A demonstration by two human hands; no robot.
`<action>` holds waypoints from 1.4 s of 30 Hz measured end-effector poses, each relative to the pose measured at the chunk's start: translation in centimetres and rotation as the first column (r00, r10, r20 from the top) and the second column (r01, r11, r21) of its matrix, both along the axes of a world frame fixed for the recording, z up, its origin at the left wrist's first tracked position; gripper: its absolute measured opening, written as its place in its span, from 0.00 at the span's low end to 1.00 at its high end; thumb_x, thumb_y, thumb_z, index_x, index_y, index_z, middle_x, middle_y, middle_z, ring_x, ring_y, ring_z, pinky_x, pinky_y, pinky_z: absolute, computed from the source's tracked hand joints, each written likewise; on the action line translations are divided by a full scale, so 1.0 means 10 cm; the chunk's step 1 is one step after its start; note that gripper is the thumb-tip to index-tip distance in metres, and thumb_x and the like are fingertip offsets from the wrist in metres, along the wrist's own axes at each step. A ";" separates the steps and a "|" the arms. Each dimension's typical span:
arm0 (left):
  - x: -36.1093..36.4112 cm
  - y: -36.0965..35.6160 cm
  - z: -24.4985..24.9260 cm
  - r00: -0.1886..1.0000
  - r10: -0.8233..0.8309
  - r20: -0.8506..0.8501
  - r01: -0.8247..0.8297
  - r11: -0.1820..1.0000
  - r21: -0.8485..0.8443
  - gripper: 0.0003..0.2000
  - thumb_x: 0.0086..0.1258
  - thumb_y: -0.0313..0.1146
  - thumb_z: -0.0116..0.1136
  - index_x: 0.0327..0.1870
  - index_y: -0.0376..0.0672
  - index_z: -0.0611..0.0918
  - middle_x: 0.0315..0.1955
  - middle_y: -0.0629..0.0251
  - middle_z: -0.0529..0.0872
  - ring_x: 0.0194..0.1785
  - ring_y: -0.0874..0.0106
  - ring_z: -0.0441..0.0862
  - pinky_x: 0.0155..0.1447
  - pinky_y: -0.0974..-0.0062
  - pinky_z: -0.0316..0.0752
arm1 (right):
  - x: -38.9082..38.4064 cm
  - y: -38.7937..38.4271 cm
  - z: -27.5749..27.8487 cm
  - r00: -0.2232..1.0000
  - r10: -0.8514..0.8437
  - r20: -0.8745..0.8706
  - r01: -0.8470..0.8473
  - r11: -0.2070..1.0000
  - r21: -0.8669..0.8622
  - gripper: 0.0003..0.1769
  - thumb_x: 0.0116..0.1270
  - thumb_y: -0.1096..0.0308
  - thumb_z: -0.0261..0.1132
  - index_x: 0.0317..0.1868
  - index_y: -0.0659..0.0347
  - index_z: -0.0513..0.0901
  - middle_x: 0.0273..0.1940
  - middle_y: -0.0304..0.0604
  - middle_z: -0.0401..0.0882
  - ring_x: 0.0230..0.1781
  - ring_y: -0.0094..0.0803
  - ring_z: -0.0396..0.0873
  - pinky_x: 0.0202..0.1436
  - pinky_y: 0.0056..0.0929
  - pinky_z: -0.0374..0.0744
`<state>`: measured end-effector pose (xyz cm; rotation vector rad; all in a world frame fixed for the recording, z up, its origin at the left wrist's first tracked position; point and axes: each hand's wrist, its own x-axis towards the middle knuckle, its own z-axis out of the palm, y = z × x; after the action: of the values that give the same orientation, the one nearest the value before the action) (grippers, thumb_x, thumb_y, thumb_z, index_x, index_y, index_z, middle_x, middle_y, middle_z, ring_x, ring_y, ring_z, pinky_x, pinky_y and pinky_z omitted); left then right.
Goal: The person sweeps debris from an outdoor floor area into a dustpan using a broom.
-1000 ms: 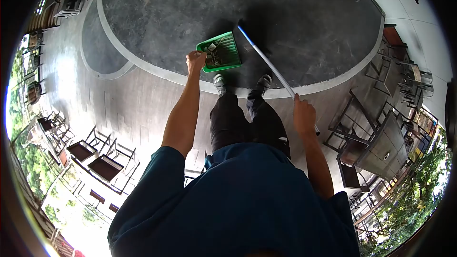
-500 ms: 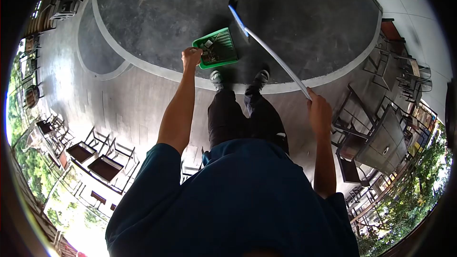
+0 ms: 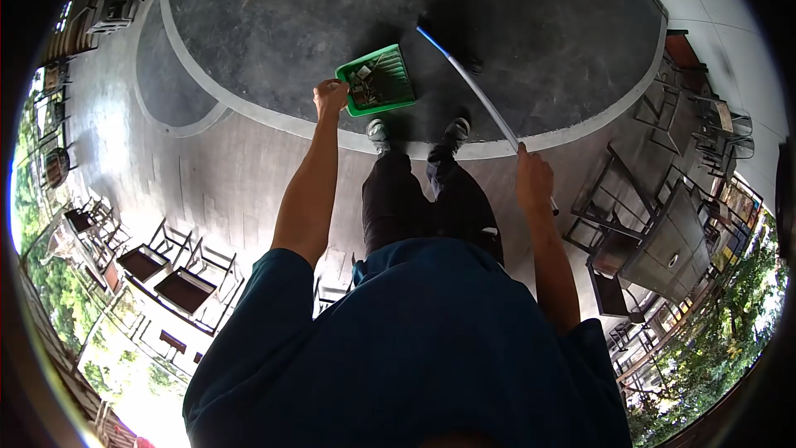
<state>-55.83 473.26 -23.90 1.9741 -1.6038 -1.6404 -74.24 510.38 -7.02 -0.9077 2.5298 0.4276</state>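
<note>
My left hand is closed on the left edge of a green dustpan. Bits of litter and debris lie inside the pan, mostly toward its left side. In my right hand is the pale grey handle of a broom, its end sticking out below the fist. The handle runs up and left to a blue section, and the dark head beyond it hardly stands out from the dark floor. The broom's far end is to the right of the pan and apart from it.
My shoes stand at the pale curved border of the dark floor. Chairs and tables are at the lower left, and more furniture stands on the right. A white wall rises at the upper right.
My right hand has shifted left and slightly up along with the broom handle. The broom's far end has moved right and a little nearer to me. The dustpan has barely shifted.
</note>
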 end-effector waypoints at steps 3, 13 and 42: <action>0.13 -0.04 0.14 0.999 0.051 -0.007 -0.051 0.999 -0.011 0.13 0.50 0.28 0.59 0.38 0.38 0.83 0.28 0.65 0.82 0.29 0.74 0.82 0.33 0.78 0.82 | 0.12 0.10 -0.01 0.999 -0.001 0.039 0.005 0.996 -0.089 0.19 0.65 0.72 0.55 0.58 0.61 0.72 0.32 0.51 0.79 0.33 0.46 0.80 0.36 0.39 0.79; 0.25 -0.28 -0.03 0.998 0.052 0.032 -0.051 0.998 -0.023 0.14 0.48 0.30 0.61 0.38 0.40 0.85 0.30 0.61 0.84 0.28 0.74 0.82 0.31 0.77 0.83 | 0.11 0.01 -0.05 0.997 -0.033 0.066 0.039 0.995 -0.089 0.20 0.66 0.71 0.54 0.59 0.59 0.73 0.31 0.51 0.79 0.33 0.46 0.80 0.37 0.42 0.79; 0.10 -0.22 -0.05 0.999 -0.027 0.030 0.026 0.999 0.036 0.13 0.53 0.31 0.61 0.41 0.43 0.82 0.31 0.64 0.83 0.31 0.73 0.82 0.36 0.75 0.82 | -0.19 0.27 0.15 0.991 -0.134 -0.030 0.133 0.990 -0.037 0.22 0.65 0.72 0.56 0.61 0.59 0.70 0.34 0.50 0.78 0.32 0.43 0.80 0.36 0.36 0.79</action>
<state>-54.85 471.06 -24.41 2.0130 -1.6285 -1.6682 -76.10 513.12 -5.56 -0.7438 2.6157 0.3596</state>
